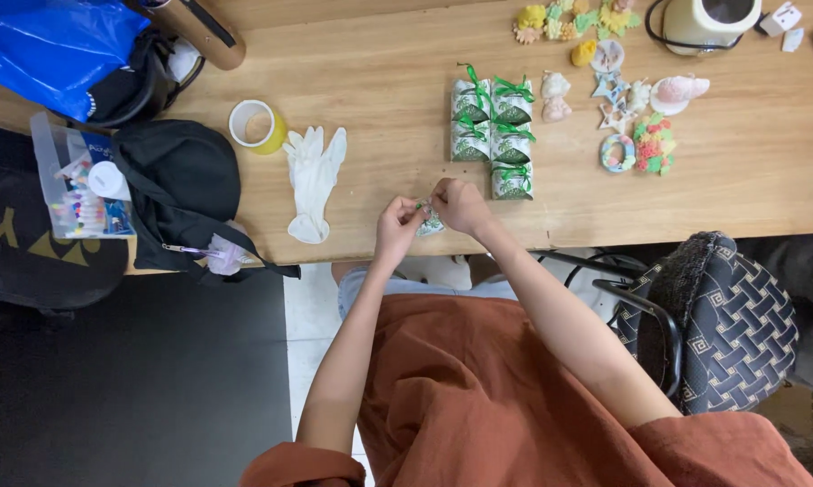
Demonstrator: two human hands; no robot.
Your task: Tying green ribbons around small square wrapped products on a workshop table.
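we see both hands meeting at the near edge of the wooden table (pixel 379 81), pinching one small clear packet with a green ribbon (pixel 429 219) between them. the left hand (pixel 397 225) grips the packet's left side with its fingertips, and the right hand (pixel 461 206) clasps it from above and the right. just beyond the hands stand two rows of finished ribbon-tied packets (pixel 492 135). a white glove (pixel 314 176) lies flat to the left, with a roll of yellow tape (pixel 256 126) near it. small painted figurines (pixel 636 126) sit further right.
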